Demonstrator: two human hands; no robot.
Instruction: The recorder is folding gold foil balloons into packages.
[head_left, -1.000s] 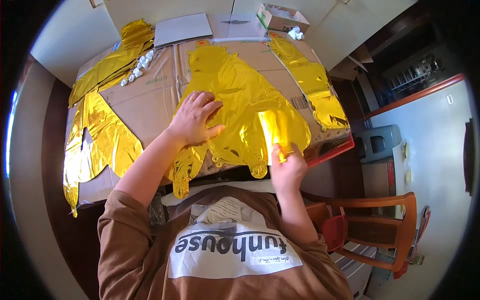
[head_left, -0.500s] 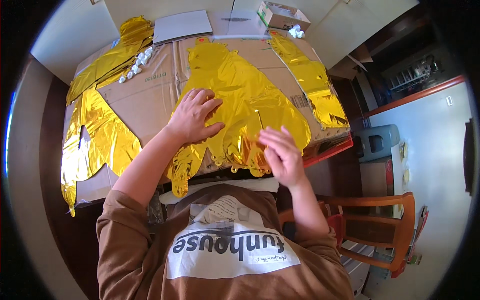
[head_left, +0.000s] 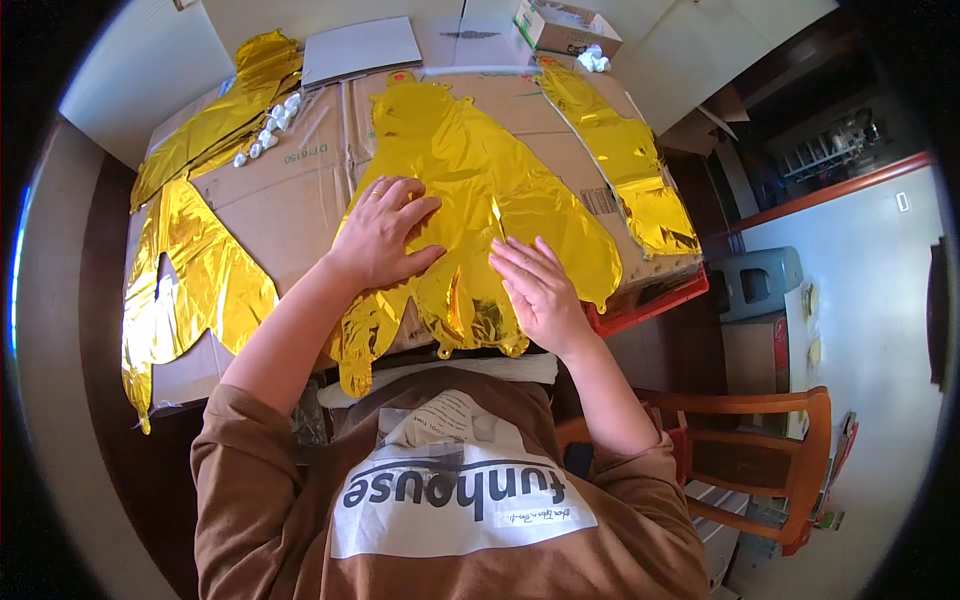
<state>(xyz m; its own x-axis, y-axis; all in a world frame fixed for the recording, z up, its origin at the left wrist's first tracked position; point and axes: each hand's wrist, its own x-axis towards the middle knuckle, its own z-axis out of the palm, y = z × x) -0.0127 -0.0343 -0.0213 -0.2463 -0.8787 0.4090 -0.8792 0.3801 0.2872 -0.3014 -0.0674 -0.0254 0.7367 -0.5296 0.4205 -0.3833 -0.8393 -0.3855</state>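
A large, flat gold foil balloon (head_left: 450,150) lies across the cardboard in front of me, its surface creased and shiny. My left hand (head_left: 385,230) rests on the balloon's left part, fingers spread and thumb pointing right. Against its lower middle lies my right hand (head_left: 535,290), palm down with the fingers stretched toward the upper left. Just above my right fingertips a narrow bright crease runs through the foil. Small looped tabs edge the balloon's near side, which hangs slightly over the table edge.
More gold foil balloons lie at the left (head_left: 205,270) and right (head_left: 625,160). Crumpled white pieces (head_left: 268,130) sit near the left foil. A flat white-grey panel (head_left: 362,52) and an open carton (head_left: 567,28) stand at the back. A wooden chair (head_left: 815,450) is at my right.
My right hand has moved left and come down onto the foil, smoothing its lower part. My left hand stays nearly in place.
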